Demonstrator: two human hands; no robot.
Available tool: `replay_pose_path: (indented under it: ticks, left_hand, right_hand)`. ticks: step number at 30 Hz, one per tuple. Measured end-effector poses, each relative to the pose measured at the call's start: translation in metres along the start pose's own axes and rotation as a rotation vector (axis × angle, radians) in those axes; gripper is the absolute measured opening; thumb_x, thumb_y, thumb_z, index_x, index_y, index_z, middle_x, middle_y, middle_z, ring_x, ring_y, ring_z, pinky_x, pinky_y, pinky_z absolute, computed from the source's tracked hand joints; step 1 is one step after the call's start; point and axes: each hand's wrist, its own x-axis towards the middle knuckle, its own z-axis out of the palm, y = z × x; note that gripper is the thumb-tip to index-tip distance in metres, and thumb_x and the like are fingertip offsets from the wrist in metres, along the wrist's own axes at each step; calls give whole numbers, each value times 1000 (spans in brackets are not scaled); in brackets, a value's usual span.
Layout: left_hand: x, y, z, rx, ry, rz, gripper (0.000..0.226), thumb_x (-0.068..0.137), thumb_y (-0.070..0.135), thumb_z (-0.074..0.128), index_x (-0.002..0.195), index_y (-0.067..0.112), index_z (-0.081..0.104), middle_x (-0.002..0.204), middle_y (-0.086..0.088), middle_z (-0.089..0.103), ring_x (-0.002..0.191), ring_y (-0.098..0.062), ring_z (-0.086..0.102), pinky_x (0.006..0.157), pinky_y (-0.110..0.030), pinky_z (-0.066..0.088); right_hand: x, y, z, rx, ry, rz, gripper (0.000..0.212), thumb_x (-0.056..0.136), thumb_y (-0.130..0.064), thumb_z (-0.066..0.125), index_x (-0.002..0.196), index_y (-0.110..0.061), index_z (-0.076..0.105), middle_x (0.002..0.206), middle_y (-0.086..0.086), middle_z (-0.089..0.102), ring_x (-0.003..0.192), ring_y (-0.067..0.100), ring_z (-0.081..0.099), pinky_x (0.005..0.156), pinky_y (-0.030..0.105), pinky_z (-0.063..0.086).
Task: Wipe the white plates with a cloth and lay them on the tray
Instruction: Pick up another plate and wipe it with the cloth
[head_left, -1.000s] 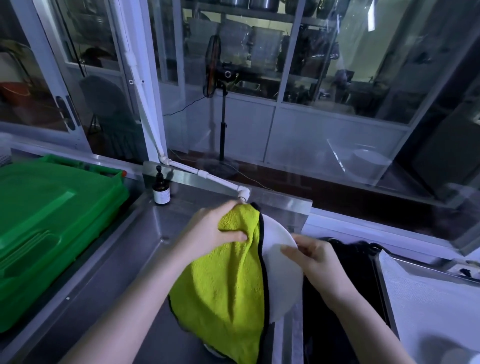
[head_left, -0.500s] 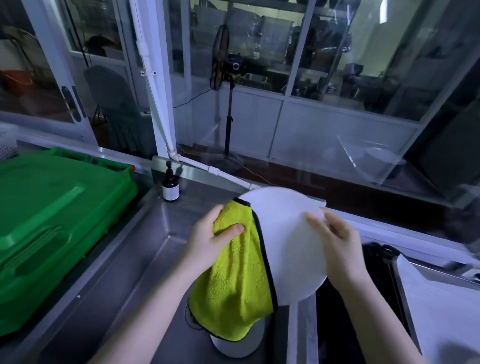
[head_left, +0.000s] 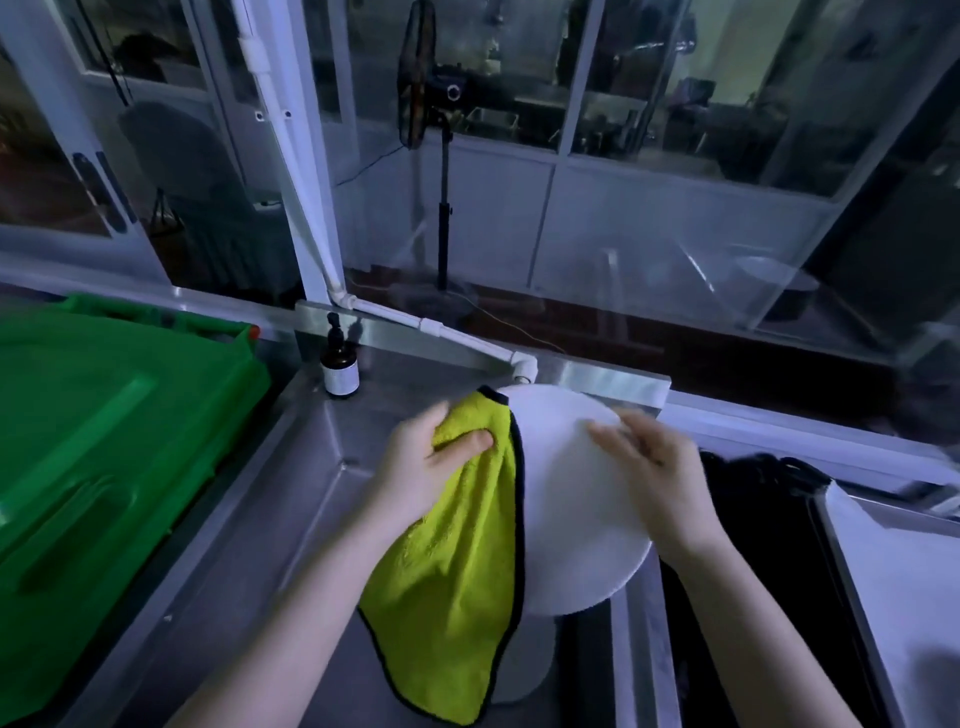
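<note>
Item 1: round white plate (head_left: 571, 499), frame centre, tilted, held above grey steel counter (head_left: 249, 545). I see L hand (head_left: 426, 467) clenched on lime-yellow black-edged cloth (head_left: 457, 571) at plate's left; R hand (head_left: 660, 478) grips right rim, fingers over face, blurred.

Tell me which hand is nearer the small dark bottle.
Left. The left hand, gripping the cloth, is just front-right of the bottle; the right hand holds the plate farther right.
</note>
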Motion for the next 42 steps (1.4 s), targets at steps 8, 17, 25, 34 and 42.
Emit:
replay_pose_path:
  ticks: [8, 17, 25, 34, 42]
  left_hand:
    - [9, -5, -15, 145, -120, 44, 82, 74, 36, 79, 141, 2, 48, 134, 17, 42, 120, 12, 41, 94, 1, 31]
    - [-7, -19, -14, -139, 67, -89, 45, 79, 46, 72, 112, 15, 68, 105, 1, 75, 97, -8, 67, 83, -34, 51]
    - [-21, -41, -23, -288, 229, -241, 11, 91, 29, 69, 97, 21, 68, 90, 10, 75, 91, -12, 70, 75, -27, 54]
    - [-15, -7, -24, -4, -86, 99, 28, 86, 27, 72, 111, 14, 68, 106, 5, 74, 99, -6, 67, 86, -24, 50]
    - [-7, -14, -26, -184, -36, -18, 16, 89, 21, 71, 101, 31, 67, 100, 12, 75, 95, -5, 69, 87, -28, 52]
  right_hand:
    - [-12, 3, 16, -72, -78, -43, 16, 94, -26, 66, 79, -25, 70, 72, -7, 67, 68, 7, 56, 61, 26, 43]
    - [-23, 7, 30, 124, 169, 77, 11, 93, -22, 67, 86, -22, 75, 71, -8, 65, 67, 4, 55, 63, 23, 44]
    - [-49, 15, 49, 239, 159, 146, 12, 86, -33, 65, 89, -22, 66, 75, -5, 66, 69, 7, 57, 60, 23, 45]
    - [-14, -17, 17, -283, -227, -143, 26, 94, -39, 64, 68, -39, 68, 58, -8, 47, 56, 5, 41, 54, 23, 33]
    - [-42, 7, 23, 10, 95, 107, 35, 97, -40, 62, 80, -10, 64, 66, -1, 55, 63, 14, 50, 61, 32, 40]
